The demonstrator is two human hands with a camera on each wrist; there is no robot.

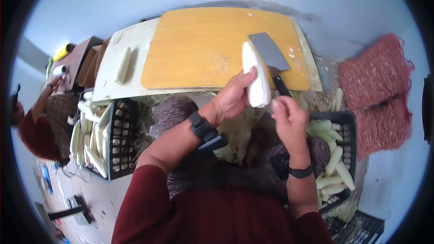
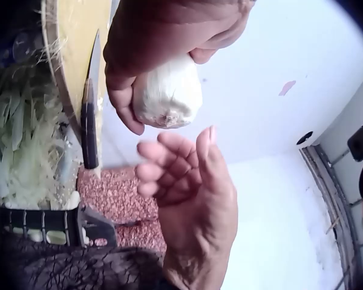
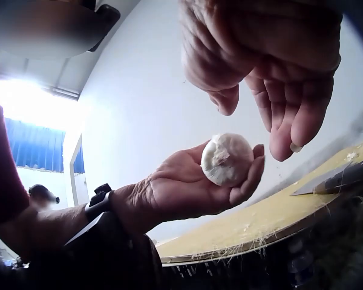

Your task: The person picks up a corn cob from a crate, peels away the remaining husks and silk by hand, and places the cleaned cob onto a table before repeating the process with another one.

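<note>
So your left hand (image 1: 233,97) has the peeled white vegetable (image 1: 256,77), fingers and thumb curled round it, held up by the near edge of the yellow board (image 1: 194,45) with its blunt end facing you. Your right hand (image 1: 290,119) is just below that end, half open, fingers loosely bent and thumb apart, with no grip on the vegetable. The cleaver (image 1: 270,52) lies on the board's right side, handle poking past the near edge. You've got a crate of pale vegetables (image 1: 122,131) on your left, another crate (image 1: 349,135) on your right, and reddish mesh sacks (image 1: 375,77) beyond that one.
</note>
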